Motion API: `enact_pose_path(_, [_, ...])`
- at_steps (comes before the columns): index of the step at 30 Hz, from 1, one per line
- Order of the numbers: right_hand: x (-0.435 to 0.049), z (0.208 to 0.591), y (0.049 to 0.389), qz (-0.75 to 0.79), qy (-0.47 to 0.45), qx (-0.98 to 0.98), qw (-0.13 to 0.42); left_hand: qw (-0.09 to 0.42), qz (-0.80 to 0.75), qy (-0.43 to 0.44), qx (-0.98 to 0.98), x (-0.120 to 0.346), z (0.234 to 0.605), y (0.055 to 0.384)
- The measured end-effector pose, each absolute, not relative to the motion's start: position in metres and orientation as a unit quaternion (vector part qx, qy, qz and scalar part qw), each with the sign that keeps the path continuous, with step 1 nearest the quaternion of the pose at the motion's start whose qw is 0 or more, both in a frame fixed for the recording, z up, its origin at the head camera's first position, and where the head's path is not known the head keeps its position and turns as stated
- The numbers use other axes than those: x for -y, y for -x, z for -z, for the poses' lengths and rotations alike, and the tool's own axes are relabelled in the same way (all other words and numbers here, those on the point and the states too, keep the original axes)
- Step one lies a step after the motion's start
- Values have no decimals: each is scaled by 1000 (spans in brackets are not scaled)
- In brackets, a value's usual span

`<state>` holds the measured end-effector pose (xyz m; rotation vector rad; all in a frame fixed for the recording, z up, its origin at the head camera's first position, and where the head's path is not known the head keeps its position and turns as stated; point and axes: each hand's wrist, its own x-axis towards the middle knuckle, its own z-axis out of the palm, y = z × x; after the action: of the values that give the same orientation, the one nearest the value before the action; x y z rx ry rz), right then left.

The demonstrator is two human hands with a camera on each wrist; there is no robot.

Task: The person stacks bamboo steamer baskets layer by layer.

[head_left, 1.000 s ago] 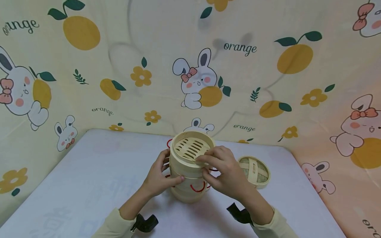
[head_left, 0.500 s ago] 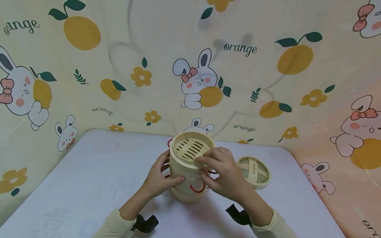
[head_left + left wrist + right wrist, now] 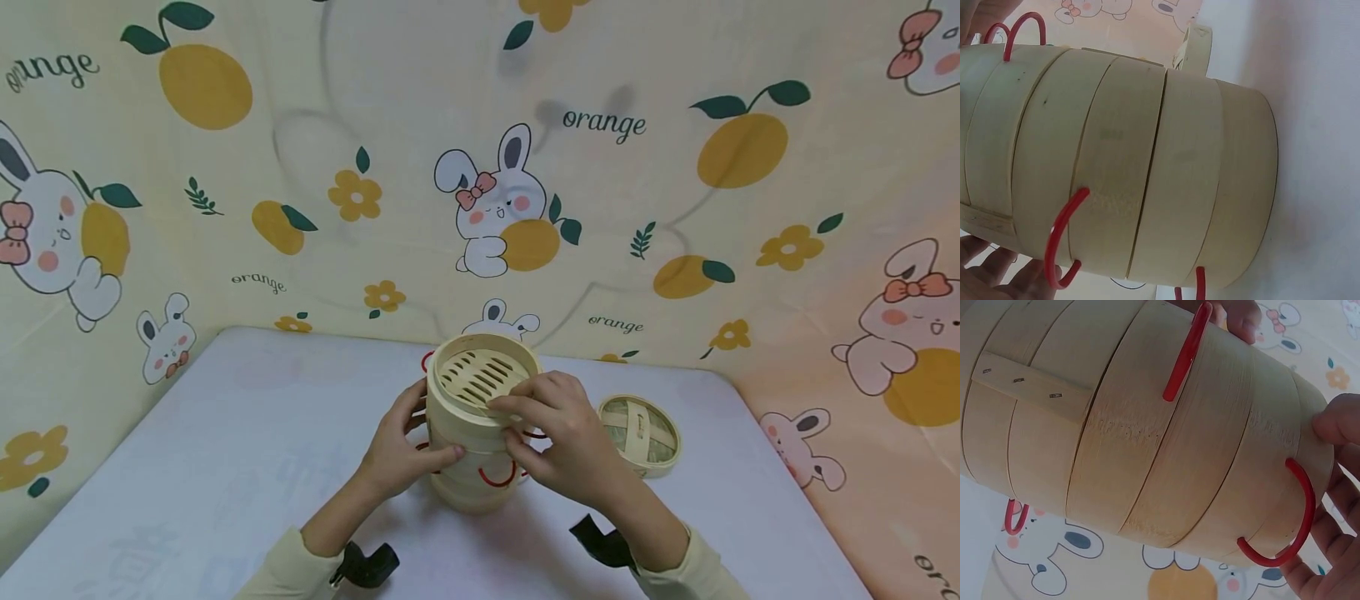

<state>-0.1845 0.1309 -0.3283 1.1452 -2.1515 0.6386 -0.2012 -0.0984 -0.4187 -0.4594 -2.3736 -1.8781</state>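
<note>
A stack of bamboo steamer baskets [image 3: 457, 492] stands upright on the table, with looped red handles [image 3: 1186, 353] at several levels. Its uncovered top basket [image 3: 480, 375] shows a slatted floor and holds no food. My left hand [image 3: 401, 442] grips the stack from the left, thumb across the front and fingers behind the side. On the right, my right hand [image 3: 566, 433] pinches the near rim of the top basket, its fingertips over the edge and its thumb outside. The left wrist view shows the pale side bands [image 3: 1116, 144] and the seams between levels.
A round bamboo steamer lid [image 3: 637, 429] with crossed strips lies on the white table [image 3: 247, 450], right of the stack behind my right hand. A patterned cloth [image 3: 390, 100] with rabbits and oranges hangs behind the table.
My right hand has shifted very slightly left along the rim. The left hand, the stack and the lid stay where they were.
</note>
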Motion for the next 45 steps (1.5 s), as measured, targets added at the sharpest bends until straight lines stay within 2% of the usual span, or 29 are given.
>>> enact_pose_path(7, [-135, 327, 184, -254, -423, 815, 305, 53, 597, 160, 784, 99, 418, 202])
enact_pose_path(14, [-153, 317, 183, -276, -367, 833, 309, 85, 583, 186, 786, 103, 411, 202])
enact_pose_path(19, [-172, 319, 186, -271, -310, 857, 309, 100, 589, 167, 785, 108, 406, 202])
enact_pose_path(21, [-181, 323, 187, -271, -282, 868, 306, 121, 589, 157, 783, 109, 404, 202])
enact_pose_path(27, [-206, 338, 189, -274, -220, 891, 286, 235, 596, 161, 750, 108, 395, 202])
enact_pose_path(30, [-217, 349, 191, -265, -203, 902, 272, 263, 591, 165, 744, 106, 391, 201])
enact_pose_path(39, [-240, 372, 196, -235, -172, 925, 245, 277, 552, 177, 766, 99, 380, 196])
enact_pose_path(45, [-248, 382, 198, -212, -159, 938, 221, 260, 545, 180, 777, 95, 377, 196])
